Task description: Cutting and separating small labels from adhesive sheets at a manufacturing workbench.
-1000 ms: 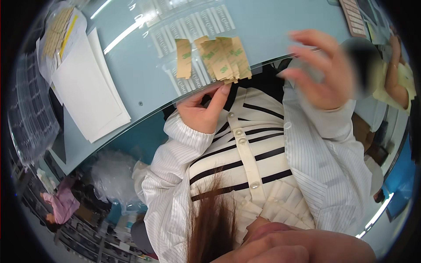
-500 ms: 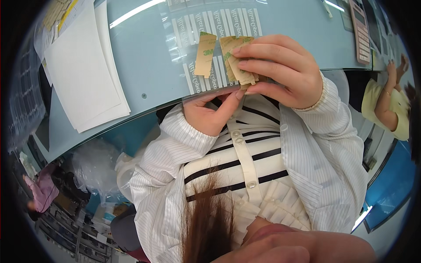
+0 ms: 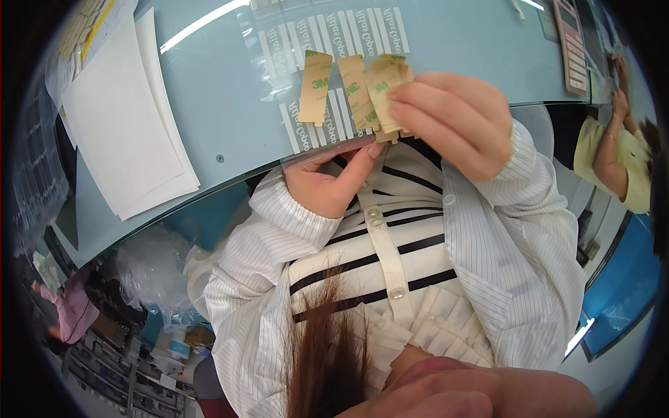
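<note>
My right hand (image 3: 456, 122) pinches a small stack of tan paper-backed adhesive pieces (image 3: 381, 87) with green print, near the table's front edge. At its lower end my left hand (image 3: 327, 182) is closed, the thumb tip against a tan end; its other fingers are hidden below the edge. One tan piece (image 3: 316, 90) lies flat to the left, apart from the stack. Between them a second tan piece (image 3: 352, 80) lies slanted, its lower end close to the stack. Beneath these pieces is a clear sheet with white lettered strips (image 3: 293, 49).
White paper sheets (image 3: 125, 118) overlap at the left of the blue-grey table (image 3: 230, 90). A pink calculator (image 3: 571, 49) sits at the far right. Clear plastic bags (image 3: 157, 272) are below the table at left. Other people are at both sides: a yellow top (image 3: 610, 160), a pink sleeve (image 3: 73, 310).
The stack in my right hand has shifted right, showing more of the middle tan piece. My right fingers have drawn closer together around the stack. My left hand stays at the table edge.
</note>
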{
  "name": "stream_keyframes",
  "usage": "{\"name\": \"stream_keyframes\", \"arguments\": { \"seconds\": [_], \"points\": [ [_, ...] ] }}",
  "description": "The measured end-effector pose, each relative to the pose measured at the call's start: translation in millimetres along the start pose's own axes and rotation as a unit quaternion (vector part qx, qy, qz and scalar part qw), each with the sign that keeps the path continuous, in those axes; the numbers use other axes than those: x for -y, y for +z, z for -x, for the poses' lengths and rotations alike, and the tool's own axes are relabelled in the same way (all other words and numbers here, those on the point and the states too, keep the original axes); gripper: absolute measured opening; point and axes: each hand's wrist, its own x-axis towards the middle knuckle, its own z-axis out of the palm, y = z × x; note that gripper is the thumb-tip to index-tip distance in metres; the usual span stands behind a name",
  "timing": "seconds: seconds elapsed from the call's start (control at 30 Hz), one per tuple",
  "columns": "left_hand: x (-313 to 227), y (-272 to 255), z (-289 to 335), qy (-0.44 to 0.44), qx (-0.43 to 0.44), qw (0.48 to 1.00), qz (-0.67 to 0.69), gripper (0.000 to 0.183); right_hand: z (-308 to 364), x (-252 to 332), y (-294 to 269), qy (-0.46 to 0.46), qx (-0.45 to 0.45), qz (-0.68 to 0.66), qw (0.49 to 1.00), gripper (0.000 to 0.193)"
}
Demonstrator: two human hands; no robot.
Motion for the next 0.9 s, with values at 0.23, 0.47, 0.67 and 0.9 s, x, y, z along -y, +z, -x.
{"name": "stream_keyframes", "arguments": {
  "seconds": [0.23,0.47,0.67,0.9],
  "points": [
    [1.0,0.9,-1.0,-0.011,0.012,1.000,0.002,0.018,84.3,19.2,-66.5,0.382,-0.098,0.116,0.911,0.021],
    [-1.5,2.2,2.4,-0.028,-0.009,0.999,-0.020,0.018,293.3,-9.9,-93.9,0.926,-0.261,0.038,0.271,0.033],
    [2.0,7.8,3.2,-0.010,-0.007,1.000,-0.023,0.018,267.2,-17.1,-73.1,0.858,0.148,0.333,0.363,0.035],
    [-4.6,4.3,-4.0,0.041,0.018,0.998,-0.039,0.016,260.1,-16.2,-86.6,0.617,-0.099,0.330,0.708,0.020]
  ]
}}
